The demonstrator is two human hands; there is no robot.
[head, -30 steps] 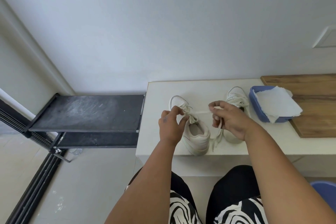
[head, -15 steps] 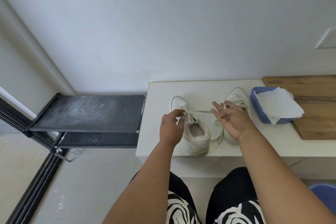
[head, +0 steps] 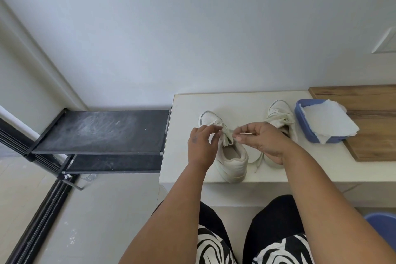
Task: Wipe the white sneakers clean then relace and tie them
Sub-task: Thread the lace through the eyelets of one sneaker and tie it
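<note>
Both hands work at the laces of one white shoe. The right hand [head: 264, 141] pinches a lace end [head: 246, 134] between thumb and fingertips, with the fingers curled. The left hand [head: 200, 146] has its fingers bent at the laces [head: 226, 135] on top of the left sneaker [head: 228, 154]. I cannot tell if it really holds a lace, since its fingers hide that spot.

That sneaker sits near the front edge of the white bench [head: 192, 103], close to the bench's left end, with its heel toward the person. The right sneaker [head: 278, 113] sits just beside it, toe toward the wall. The right hand and wrist hide most of its back part. A loose lace [head: 257, 162] lies on the bench between the two shoes.

A blue tub [head: 300, 113] stands just beside the right sneaker, partly on a wooden board [head: 375, 135] at the bench's right end. A crumpled white paper towel [head: 327, 122] fills the tub and sticks out over its rim, so what lies under it is hidden.

A black rack [head: 100, 130] stands at the bench's left end. A blue thing [head: 383, 227] is cut off at the lower right edge, and I cannot tell what it is.
</note>
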